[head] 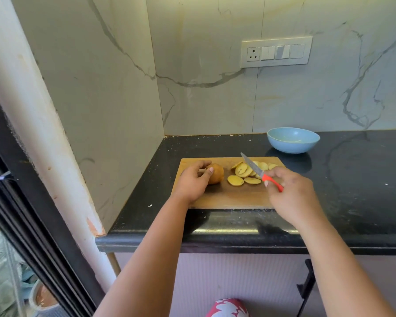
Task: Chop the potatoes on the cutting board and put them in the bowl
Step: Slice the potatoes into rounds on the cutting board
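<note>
A wooden cutting board (229, 197) lies on the black counter. On its left part sits a brown uncut potato piece (216, 173), and my left hand (193, 181) grips it from the left side. Several pale round potato slices (245, 173) lie in a loose pile on the board's right part. My right hand (290, 193) holds a knife (258, 171) by its red handle, the blade raised and pointing up-left over the slices. A light blue bowl (293, 139) stands behind the board at the right; it looks empty of potato.
The black counter (352, 179) ends at marble walls on the left and back, with its front edge near me. A switch and socket panel (276, 52) is on the back wall. A drawer handle (306, 287) sticks out below the counter.
</note>
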Demonstrator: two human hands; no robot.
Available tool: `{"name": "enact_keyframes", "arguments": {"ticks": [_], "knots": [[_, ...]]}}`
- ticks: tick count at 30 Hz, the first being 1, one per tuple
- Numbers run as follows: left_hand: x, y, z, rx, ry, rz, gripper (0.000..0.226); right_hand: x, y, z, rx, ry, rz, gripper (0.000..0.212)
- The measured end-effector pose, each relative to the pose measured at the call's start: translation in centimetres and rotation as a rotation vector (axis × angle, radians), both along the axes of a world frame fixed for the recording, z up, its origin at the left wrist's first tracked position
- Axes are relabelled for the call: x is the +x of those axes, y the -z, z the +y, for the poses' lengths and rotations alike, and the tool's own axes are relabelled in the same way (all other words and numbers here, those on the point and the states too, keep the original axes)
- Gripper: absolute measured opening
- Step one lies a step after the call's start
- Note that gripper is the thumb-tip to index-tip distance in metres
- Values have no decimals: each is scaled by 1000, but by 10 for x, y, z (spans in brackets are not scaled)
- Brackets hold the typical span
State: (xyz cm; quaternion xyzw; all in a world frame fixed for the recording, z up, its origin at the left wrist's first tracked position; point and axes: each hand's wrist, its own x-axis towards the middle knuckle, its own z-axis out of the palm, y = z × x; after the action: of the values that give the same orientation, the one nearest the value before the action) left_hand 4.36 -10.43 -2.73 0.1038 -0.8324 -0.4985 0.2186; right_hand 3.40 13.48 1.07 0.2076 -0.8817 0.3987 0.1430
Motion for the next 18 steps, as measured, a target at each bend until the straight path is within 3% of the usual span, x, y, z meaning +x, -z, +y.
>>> {"name": "enact_keyframes", "arguments": {"ticks": [5,9,18], "knots": [[1,0,2,7,-21,32,29,4,19,-18,184,-136,-42,18],[0,-1,3,3,-20,34,29,-1,26,-21,180,-92,-38,23],[2,-3,5,56,-26,39,28,2,19,-36,-136,-75,-71,15]]}}
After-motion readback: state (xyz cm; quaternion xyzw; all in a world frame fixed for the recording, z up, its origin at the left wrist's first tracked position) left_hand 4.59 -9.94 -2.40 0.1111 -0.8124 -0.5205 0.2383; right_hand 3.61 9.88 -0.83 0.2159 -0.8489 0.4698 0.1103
